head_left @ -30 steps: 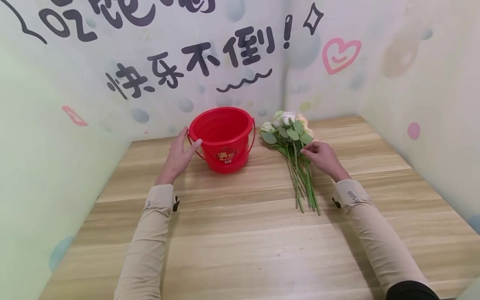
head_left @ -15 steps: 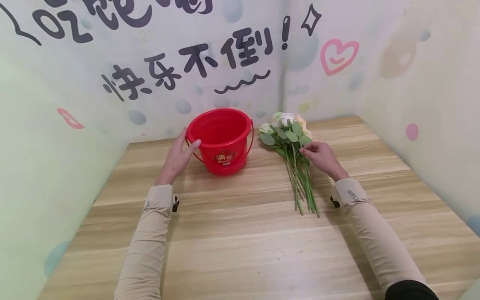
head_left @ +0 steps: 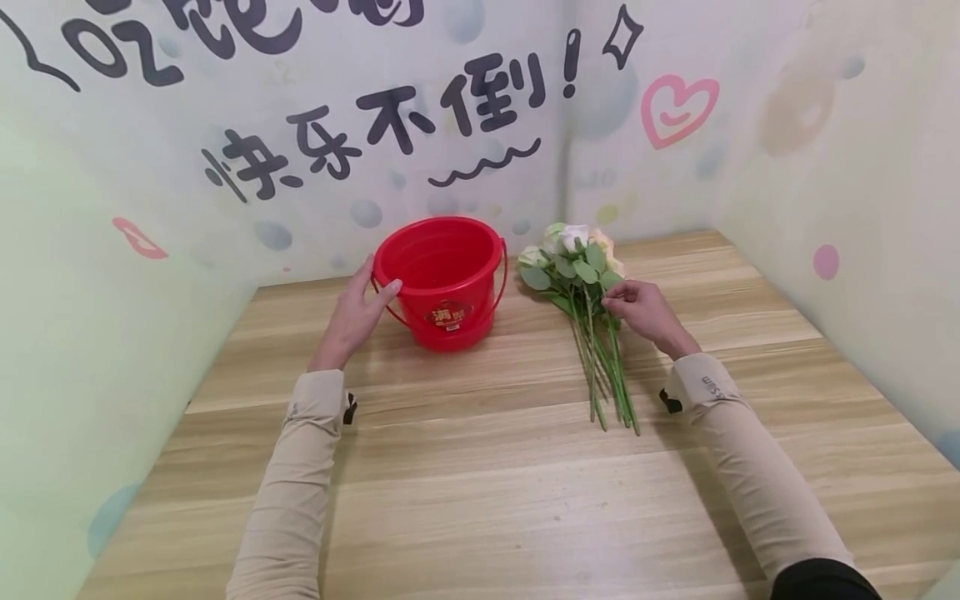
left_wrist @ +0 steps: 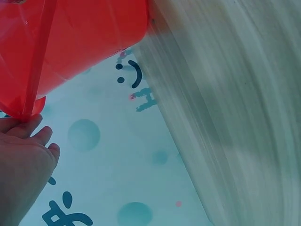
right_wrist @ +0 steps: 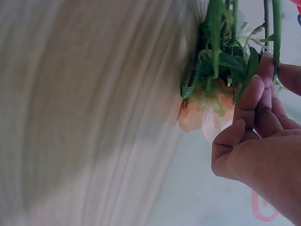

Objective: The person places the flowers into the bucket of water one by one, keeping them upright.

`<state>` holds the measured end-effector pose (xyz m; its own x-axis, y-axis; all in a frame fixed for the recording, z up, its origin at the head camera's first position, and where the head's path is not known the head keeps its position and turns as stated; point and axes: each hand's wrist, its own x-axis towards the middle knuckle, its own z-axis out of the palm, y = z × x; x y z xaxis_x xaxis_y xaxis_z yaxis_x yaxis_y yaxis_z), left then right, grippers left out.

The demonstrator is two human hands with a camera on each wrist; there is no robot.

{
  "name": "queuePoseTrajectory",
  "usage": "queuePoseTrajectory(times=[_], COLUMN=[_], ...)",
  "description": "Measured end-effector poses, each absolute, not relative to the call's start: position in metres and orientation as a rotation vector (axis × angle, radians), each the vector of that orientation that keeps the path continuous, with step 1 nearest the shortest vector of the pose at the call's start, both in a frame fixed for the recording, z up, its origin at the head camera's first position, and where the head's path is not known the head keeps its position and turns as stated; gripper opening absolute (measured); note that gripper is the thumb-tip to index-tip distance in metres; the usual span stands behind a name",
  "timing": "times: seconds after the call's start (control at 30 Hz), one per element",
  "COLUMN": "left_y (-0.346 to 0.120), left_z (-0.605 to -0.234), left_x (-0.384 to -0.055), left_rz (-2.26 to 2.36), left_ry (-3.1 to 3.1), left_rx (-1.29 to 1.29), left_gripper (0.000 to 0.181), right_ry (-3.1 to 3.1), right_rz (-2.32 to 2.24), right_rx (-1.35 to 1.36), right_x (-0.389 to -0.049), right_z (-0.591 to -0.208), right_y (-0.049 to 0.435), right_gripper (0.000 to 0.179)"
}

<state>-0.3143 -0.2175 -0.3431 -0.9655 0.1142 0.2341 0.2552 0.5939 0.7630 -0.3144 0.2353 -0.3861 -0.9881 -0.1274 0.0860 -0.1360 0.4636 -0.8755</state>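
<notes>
A red bucket (head_left: 453,321) with a red handle stands upright toward the back of the table. My left hand (head_left: 352,315) is at its left side, fingers and thumb spread against the outside at the rim; in the left wrist view the fingertips touch the rim beside the handle (left_wrist: 40,52). Right of the bucket lies a bunch of flowers (head_left: 585,267) in white, pale green and peach, with leaves and long stems pointing toward me. My right hand (head_left: 643,312) pinches one green flower stem (right_wrist: 277,33) between thumb and forefinger, just below the blooms.
The wooden table (head_left: 480,500) reaches back to a printed wall (head_left: 465,108) with black lettering. Side walls stand at the left (head_left: 67,333) and right (head_left: 862,208). The flower stems spread over the table between bucket and right forearm.
The head view has shifted slightly. My left hand stays at the bucket. My right hand's fingers have barely shifted at the flower stem, and the flowers lie in the same place.
</notes>
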Motion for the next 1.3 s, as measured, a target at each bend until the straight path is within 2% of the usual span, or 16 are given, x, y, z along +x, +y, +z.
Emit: queuePoseTrajectory(times=[0.67, 0.8, 1.07, 1.3], left_y=[-0.224, -0.225, -0.224, -0.219], left_z=[-0.342, -0.344, -0.347, -0.347], left_x=[-0.310, -0.310, -0.311, -0.313], left_rz=[-1.313, -1.321, -1.345, -1.361], left_ry=[-2.652, -2.648, -2.616, -2.591], left_rx=[-0.310, -0.310, -0.338, -0.369], left_gripper=[0.087, 0.086, 0.085, 0.085], right_ry=[-2.456, -2.392, -2.124, -1.985], right_rz=[1.842, 1.877, 2.080, 2.165], right_rx=[0.240, 0.265, 0.328, 0.353], right_x=[-0.312, -0.310, -0.307, -0.306], right_z=[-0.363, -0.358, -0.348, -0.342], right_y=[0.244, 0.239, 0.219, 0.200], right_gripper=[0.034, 0.029, 0.008, 0.007])
